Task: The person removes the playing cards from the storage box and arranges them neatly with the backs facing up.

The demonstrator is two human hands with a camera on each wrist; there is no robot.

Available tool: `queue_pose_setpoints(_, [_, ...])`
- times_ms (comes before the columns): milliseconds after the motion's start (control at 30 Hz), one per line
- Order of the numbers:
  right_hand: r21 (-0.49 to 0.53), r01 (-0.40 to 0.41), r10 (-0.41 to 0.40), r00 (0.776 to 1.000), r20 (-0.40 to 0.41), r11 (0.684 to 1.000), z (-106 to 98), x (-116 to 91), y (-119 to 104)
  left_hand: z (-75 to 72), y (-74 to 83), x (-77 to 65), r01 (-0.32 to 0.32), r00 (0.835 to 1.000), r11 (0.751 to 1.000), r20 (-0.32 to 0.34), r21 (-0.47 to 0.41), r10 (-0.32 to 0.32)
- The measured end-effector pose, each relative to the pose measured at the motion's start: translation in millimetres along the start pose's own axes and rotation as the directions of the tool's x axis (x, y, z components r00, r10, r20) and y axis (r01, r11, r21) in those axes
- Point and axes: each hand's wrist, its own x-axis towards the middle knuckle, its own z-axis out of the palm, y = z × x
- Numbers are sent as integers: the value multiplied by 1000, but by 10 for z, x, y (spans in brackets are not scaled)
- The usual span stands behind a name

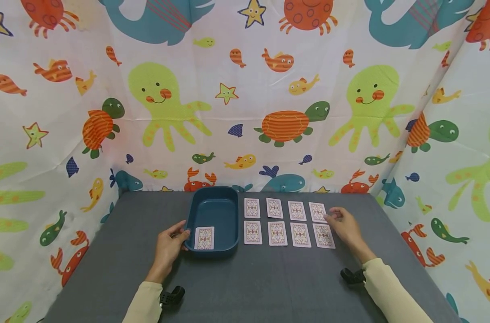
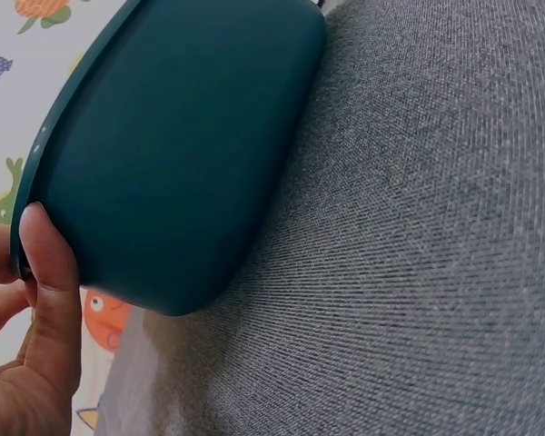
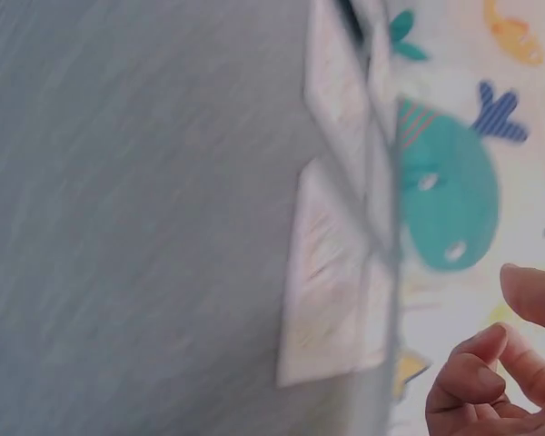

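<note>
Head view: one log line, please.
left hand: grips blue tray; right hand: empty, near top-right card; tray: card inside; table: eight cards, two rows

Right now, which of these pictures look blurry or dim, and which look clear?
Head view: fairly evenly lit, the patterned backs of the cards distinct; left wrist view: darker, the blue tray deeply shaded, the weave of the gray cloth crisp; right wrist view: washed out, cards and gray cloth smeared, though the right hand looks clearer.
</note>
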Motion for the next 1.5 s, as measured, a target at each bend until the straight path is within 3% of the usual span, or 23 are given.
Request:
queue_pose_setpoints(200, [12,60,-60,998,37,998,8,-86,-377,-11,-18,3,4,1000,1000,-1,2,-4])
queue_pose_setpoints(433, [78,137,-140,990,34,987,79,-186,-667,-14,-20,-7,6,1000,1000,-2,-8,-6])
queue_pose_setpoints(933, [261,194,-233,964,129,946,241,-402,-1141,-19,-24,-37,-3,1000,1000,6,-25,3])
queue_pose_setpoints(1300, [343,175,-247,953,176,923,415,-488,-1419,-12,-33,-43,8,1000,1000,13,-24,-8])
queue_pose_setpoints(1500, [404,186,-285,937,200,896,479,-586,-1618,-23,-29,-35,6,1000,1000,7,-25,-6])
